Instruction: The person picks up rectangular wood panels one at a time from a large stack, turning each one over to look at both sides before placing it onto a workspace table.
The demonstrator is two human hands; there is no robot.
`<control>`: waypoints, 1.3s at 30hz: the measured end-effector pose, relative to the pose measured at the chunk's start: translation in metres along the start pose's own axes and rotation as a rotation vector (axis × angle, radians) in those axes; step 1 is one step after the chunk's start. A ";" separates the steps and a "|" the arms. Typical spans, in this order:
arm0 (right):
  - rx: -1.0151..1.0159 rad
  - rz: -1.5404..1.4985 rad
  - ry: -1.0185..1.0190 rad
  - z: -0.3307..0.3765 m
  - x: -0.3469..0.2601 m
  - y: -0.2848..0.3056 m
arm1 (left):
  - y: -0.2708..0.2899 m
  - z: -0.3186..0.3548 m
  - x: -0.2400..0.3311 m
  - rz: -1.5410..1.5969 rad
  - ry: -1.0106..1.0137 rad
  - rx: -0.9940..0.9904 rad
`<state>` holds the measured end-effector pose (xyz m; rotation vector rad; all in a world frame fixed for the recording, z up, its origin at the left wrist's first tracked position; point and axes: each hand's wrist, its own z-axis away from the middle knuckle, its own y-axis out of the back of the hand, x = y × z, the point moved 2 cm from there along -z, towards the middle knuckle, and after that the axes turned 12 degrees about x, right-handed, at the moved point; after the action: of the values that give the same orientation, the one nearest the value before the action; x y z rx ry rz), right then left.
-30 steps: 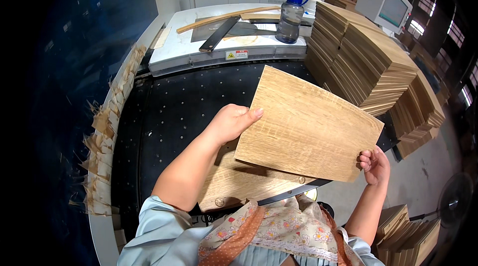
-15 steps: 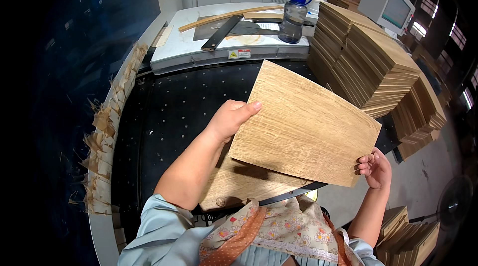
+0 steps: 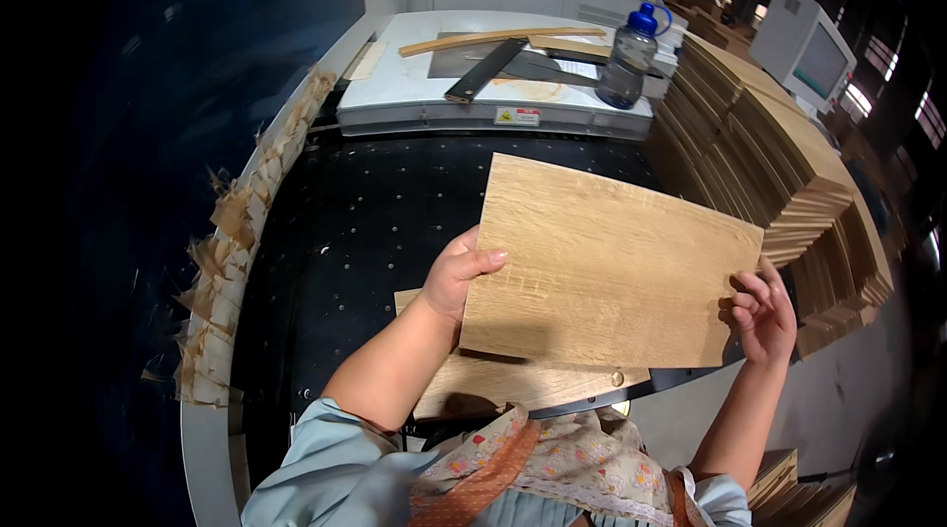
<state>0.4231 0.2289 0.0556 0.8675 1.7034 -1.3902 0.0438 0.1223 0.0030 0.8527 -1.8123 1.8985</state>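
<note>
A rectangular wood-grain board (image 3: 612, 270) is raised in front of me, tilted, its broad face showing. My left hand (image 3: 464, 272) is closed on its left edge, thumb on the face and the fingers hidden behind. At the right edge, my right hand (image 3: 762, 315) holds the board with curled fingers, one finger reaching up along the edge by the upper corner. Under it, a second wood-grain board (image 3: 533, 384) with round marks lies at the near edge of the black studded table (image 3: 365, 231), partly hidden by the raised board and my left arm.
Tall stacks of boards (image 3: 779, 142) stand at the right, more boards (image 3: 804, 502) at the lower right. On the white machine top (image 3: 395, 88) are a blue-lidded bottle (image 3: 627, 63), a dark bar (image 3: 485, 70) and a wood strip (image 3: 493, 38). Torn brown tape (image 3: 234, 216) lines the left rail.
The raised board has turned slightly counterclockwise, so its top edge slopes less, and both hands have moved with it. The view has shifted, with the background now lower and further right.
</note>
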 end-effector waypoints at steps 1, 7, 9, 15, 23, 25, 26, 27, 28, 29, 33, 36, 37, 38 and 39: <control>-0.002 -0.046 0.096 0.002 0.000 -0.005 | 0.003 0.004 0.002 -0.018 -0.021 0.001; -0.978 -0.065 -0.028 0.051 0.034 -0.022 | 0.018 0.012 0.002 -0.081 -0.136 0.069; -1.071 0.301 -0.309 0.062 0.056 -0.035 | 0.029 0.015 0.002 -0.031 -0.158 0.099; -0.646 0.015 -0.579 0.058 0.134 -0.047 | 0.059 0.013 -0.004 0.178 -0.092 0.267; -0.344 -0.565 -0.496 0.033 0.182 -0.108 | 0.050 0.018 -0.007 0.302 0.019 0.273; -0.330 -0.614 -0.615 0.032 0.191 -0.118 | 0.063 0.021 -0.008 0.286 0.000 0.206; -0.310 -0.578 -0.661 0.032 0.196 -0.119 | 0.069 0.022 -0.009 0.274 -0.021 0.207; -0.327 -0.581 -0.684 0.033 0.199 -0.119 | 0.075 0.024 -0.011 0.262 -0.043 0.208; -0.344 -0.583 -0.707 0.035 0.203 -0.117 | 0.081 0.024 -0.011 0.250 -0.065 0.209; -0.362 -0.581 -0.733 0.037 0.207 -0.116 | 0.087 0.023 -0.011 0.217 -0.067 0.187; -0.335 -0.567 -0.741 0.038 0.225 -0.104 | 0.097 0.020 -0.010 0.136 -0.059 0.192; -0.297 -0.560 -0.782 0.042 0.218 -0.108 | 0.107 0.021 -0.011 0.127 -0.057 0.240; -0.307 -0.546 -0.782 0.041 0.220 -0.108 | 0.111 0.022 -0.012 0.127 -0.057 0.252; -0.318 -0.531 -0.782 0.040 0.221 -0.107 | 0.113 0.021 -0.011 0.113 -0.066 0.258; -0.328 -0.516 -0.781 0.039 0.222 -0.105 | 0.114 0.021 -0.010 0.100 -0.074 0.265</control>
<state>0.2302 0.1809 -0.0940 -0.3145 1.4842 -1.4371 -0.0193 0.0922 -0.0895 0.9445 -1.6975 2.2344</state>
